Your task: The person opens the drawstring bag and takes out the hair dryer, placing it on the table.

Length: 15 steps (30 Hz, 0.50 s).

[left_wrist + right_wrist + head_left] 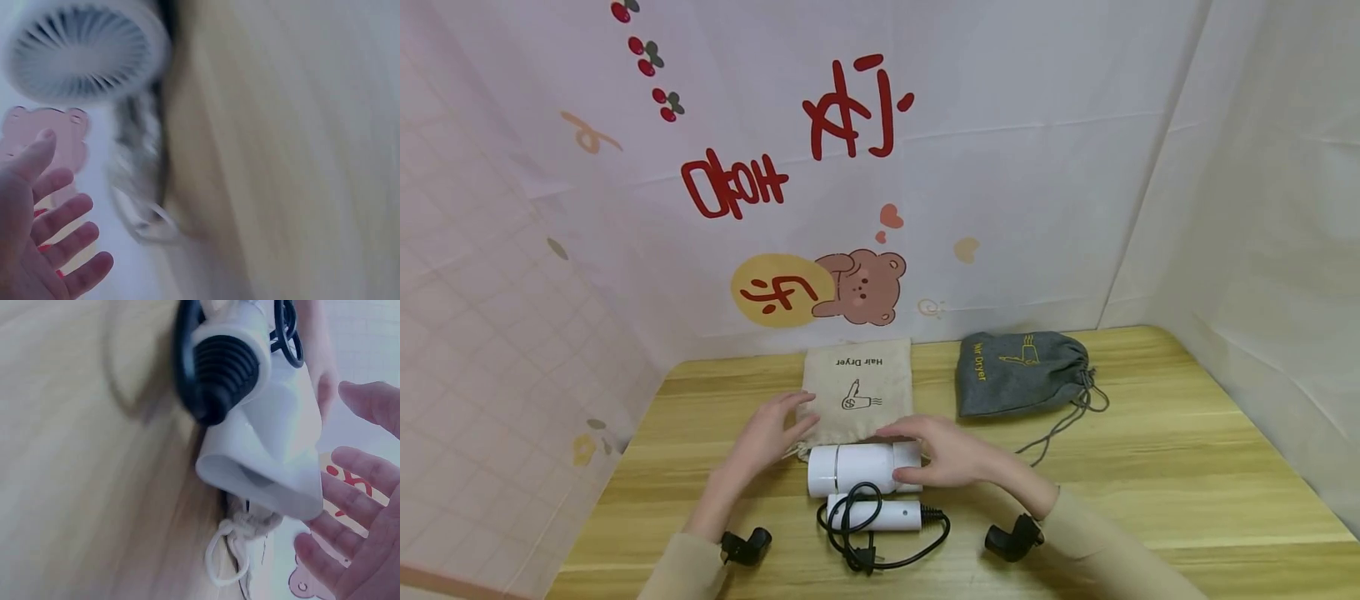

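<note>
Though head view hides it, left wrist shows the dryer grille (84,56).

The white cylindrical hair dryer (863,468) looks like smooth plastic with a soft gloss; its ribbed black cord sleeve (225,367) seems rubbery. The flat cream drawstring bag (859,377) is matt cloth — the plump grey drawstring bag (1000,392) likewise. The yellow-brown streaked tabletop (1165,450) shows smooth wood grain, faintly shiny; the white printed backdrop (1022,183) resembles creased, matt fabric.
</note>
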Each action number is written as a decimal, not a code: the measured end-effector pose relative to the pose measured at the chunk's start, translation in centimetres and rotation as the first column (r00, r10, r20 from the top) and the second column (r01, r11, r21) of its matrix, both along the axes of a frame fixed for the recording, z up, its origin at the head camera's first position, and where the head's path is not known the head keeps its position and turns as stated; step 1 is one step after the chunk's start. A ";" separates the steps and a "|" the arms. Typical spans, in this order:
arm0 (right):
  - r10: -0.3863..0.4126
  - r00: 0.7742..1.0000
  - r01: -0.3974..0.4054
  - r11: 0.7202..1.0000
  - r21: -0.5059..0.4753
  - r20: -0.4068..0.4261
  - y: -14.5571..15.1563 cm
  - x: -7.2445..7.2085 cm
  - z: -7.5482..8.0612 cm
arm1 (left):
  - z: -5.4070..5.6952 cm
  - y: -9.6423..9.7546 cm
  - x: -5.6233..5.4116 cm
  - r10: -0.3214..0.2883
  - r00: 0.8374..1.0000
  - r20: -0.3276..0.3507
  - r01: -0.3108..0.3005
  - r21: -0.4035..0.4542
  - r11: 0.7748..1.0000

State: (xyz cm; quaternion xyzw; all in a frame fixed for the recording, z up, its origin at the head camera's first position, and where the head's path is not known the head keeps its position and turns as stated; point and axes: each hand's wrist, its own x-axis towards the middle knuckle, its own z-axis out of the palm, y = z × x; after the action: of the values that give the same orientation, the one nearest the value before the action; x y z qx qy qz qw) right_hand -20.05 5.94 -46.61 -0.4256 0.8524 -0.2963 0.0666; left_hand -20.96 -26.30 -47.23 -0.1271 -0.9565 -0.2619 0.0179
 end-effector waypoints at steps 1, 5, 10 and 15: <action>-0.004 1.000 0.004 1.000 0.002 -0.023 0.4 0.2 0.0 | 0.3 0.2 0.3 0.011 1.000 -0.009 -0.010 0.013 1.000; -0.030 0.993 0.033 0.999 0.018 -0.111 1.9 1.1 0.0 | 1.0 1.4 1.9 0.030 0.999 -0.026 -0.028 0.060 0.998; -0.049 0.976 0.059 0.997 0.041 -0.213 3.9 1.8 -0.2 | 1.2 2.9 3.8 0.023 0.998 -0.062 -0.019 0.051 0.999; -0.069 0.944 0.095 0.993 0.065 -0.322 6.3 2.2 -0.3 | 1.2 4.5 5.3 0.009 0.997 -0.083 -0.008 0.011 1.000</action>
State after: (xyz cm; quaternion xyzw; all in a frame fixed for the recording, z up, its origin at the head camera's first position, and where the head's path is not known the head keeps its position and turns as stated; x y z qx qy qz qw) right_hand -17.83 12.21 -46.87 -0.4292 0.8800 -0.1921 -0.0677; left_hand -15.65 -21.84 -46.01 -0.1336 -0.9541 -0.2613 0.0593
